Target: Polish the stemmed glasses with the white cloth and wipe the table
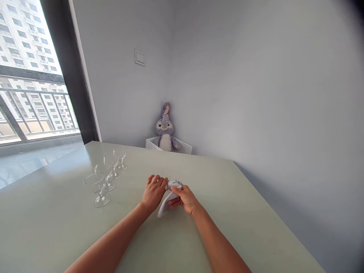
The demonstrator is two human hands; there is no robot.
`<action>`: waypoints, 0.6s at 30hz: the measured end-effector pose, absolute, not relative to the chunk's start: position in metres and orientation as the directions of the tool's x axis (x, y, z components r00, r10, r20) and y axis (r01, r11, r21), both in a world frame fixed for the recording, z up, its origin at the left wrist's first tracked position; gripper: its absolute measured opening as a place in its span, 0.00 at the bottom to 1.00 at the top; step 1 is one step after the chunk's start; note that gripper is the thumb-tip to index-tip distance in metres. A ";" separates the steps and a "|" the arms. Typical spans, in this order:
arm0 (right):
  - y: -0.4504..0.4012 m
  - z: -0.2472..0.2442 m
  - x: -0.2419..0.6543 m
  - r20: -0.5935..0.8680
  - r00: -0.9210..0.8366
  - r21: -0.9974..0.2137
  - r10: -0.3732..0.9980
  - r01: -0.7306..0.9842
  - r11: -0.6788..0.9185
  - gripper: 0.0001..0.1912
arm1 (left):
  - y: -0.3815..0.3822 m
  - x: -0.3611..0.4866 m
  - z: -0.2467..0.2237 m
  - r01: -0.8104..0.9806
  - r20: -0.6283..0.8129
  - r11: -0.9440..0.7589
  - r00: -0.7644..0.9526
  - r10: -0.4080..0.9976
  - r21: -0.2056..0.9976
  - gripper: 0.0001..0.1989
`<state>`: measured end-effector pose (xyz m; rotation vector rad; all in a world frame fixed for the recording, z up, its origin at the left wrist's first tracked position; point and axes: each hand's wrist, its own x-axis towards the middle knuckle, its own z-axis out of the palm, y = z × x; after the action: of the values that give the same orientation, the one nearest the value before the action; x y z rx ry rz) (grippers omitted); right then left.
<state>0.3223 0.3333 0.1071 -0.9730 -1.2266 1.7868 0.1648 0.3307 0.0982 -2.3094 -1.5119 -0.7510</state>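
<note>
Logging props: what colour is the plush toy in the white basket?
The plush toy is greyish purple with a white belly; head view.

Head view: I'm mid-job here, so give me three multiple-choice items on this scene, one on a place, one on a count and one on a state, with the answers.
1. Where is the plush toy?
A) On the window ledge
B) In a white basket behind the table's far edge
C) Beside the hands

2. How many stemmed glasses stand on the table?
A) Two
B) Four
C) Seven

3. What state is the white cloth in?
A) Spread flat, untouched
B) Draped over a glass
C) Held between the left hand and right hand

1: B, the toy sits in the basket.
2: B, four stand in a row.
3: C, both hands grip it.
</note>
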 end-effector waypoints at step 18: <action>0.318 0.153 0.379 -0.196 -0.558 -0.977 0.807 0.180 -0.113 0.15 | 0.319 0.171 0.115 0.599 0.435 -0.620 0.443 0.784 0.507 0.20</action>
<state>0.3794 0.3179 0.1530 -1.0878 -1.6841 1.7167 0.1706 0.3192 0.1149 -2.8965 -1.4272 -1.1374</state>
